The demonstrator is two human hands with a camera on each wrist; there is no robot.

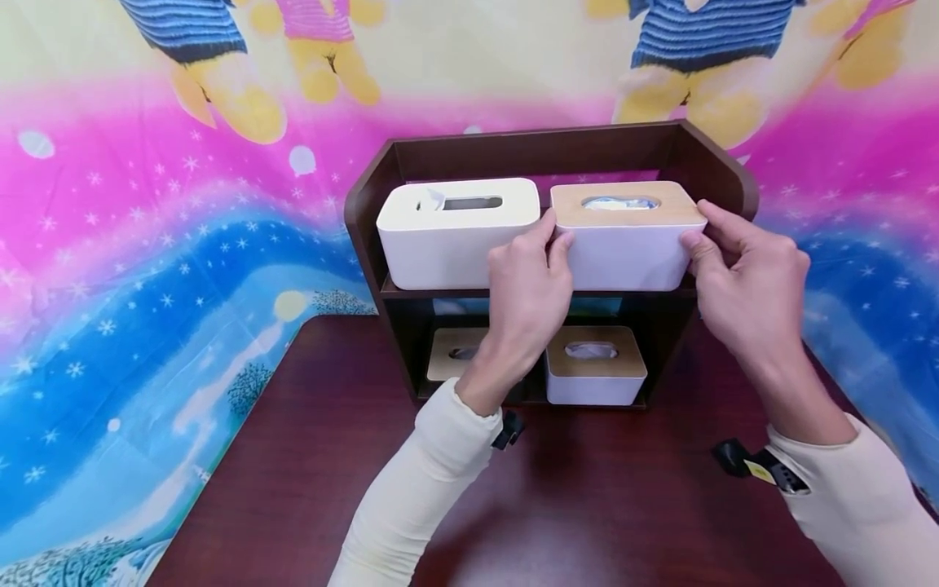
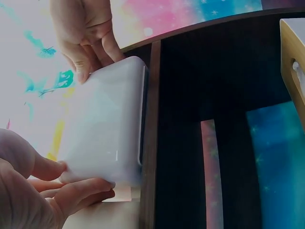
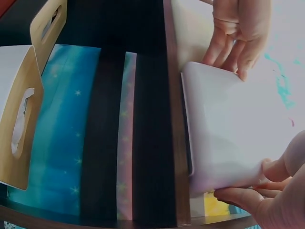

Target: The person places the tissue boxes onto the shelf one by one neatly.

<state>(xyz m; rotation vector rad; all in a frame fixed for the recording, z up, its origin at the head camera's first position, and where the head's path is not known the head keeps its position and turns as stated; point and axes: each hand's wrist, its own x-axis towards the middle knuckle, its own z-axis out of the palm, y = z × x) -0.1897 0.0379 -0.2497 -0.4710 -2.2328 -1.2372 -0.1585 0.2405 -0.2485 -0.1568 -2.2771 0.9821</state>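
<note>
A white tissue box with a wooden lid (image 1: 631, 253) sits on the right of the upper shelf, its front edge near the shelf's edge. My left hand (image 1: 530, 281) grips its left end, fingers in the narrow space beside the neighbouring box. At the opposite end my right hand (image 1: 756, 277) holds the upper front corner between thumb and fingers. Both wrist views show the white box (image 2: 102, 124) between the two hands. Just left of it stands an all-white tissue box (image 1: 455, 249) with a slotted top.
A dark brown two-tier shelf (image 1: 543, 151) stands on a reddish-brown table (image 1: 330, 473). Its lower level holds a wood-topped tissue box (image 1: 596, 379) and another wood-topped box (image 1: 443, 342), partly hidden by my left arm. A colourful printed cloth (image 1: 147, 285) hangs behind.
</note>
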